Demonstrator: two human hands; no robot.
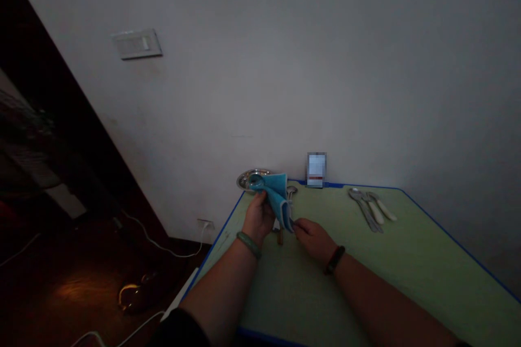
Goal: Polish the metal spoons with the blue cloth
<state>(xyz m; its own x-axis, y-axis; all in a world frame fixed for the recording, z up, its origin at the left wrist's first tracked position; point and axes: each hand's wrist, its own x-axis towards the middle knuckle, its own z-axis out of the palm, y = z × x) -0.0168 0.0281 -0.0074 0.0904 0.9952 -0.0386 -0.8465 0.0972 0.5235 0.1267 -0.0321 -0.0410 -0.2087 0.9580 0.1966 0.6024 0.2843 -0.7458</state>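
My left hand (259, 217) is closed around a light blue cloth (277, 190), which is folded over and hangs toward the right. A rounded end shows at the cloth's upper left, in front of a shiny metal plate (244, 180) at the table's far left corner. My right hand (313, 238) pinches a thin, dark handle-like piece at the cloth's lower right edge; the cloth hides most of it. Just behind the cloth lies a spoon (292, 190). A brown handle (280, 237) pokes out below, between my hands.
On the green table (407, 271) with blue edging, several pieces of cutlery (370, 209) lie at the right, some with white handles. A phone (316, 169) leans upright against the wall. White cables (163, 249) run beside the table at the left.
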